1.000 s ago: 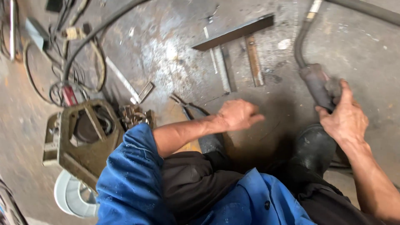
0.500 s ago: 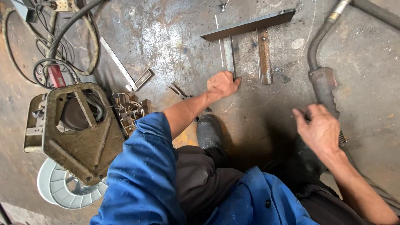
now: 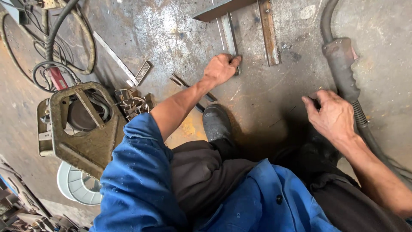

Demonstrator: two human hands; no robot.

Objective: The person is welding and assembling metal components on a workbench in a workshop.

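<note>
2 bare hands are in view above a stained, scorched metal floor, seen from the head camera looking down.

Left hand: arm extended forward, sleeve of a blue jacket pushed up past the elbow. The fingers are curled down onto the near end of a narrow steel strip, touching it at its lower tip. Whether they pinch the strip or only press on it cannot be told. The strip runs away from the person and meets a dark angle bar lying crosswise at the top edge. A second, rust-coloured flat bar lies just beside the strip, to its right, apart from the hand.

Right hand: resting low on the floor, fingers loosely spread and part bent, holding nothing that can be seen. Its thumb side lies just beside a welding torch, whose thick grey hose passes close along the hand's outer edge. Contact between hand and hose cannot be confirmed.

Other items: a black boot is planted between the 2 arms. A pair of pliers lies on the floor under the left forearm. At left stands a worn olive-coloured machine housing with coiled cables behind it, and a white wire spool below it. A folding metal rule lies near the cables.
</note>
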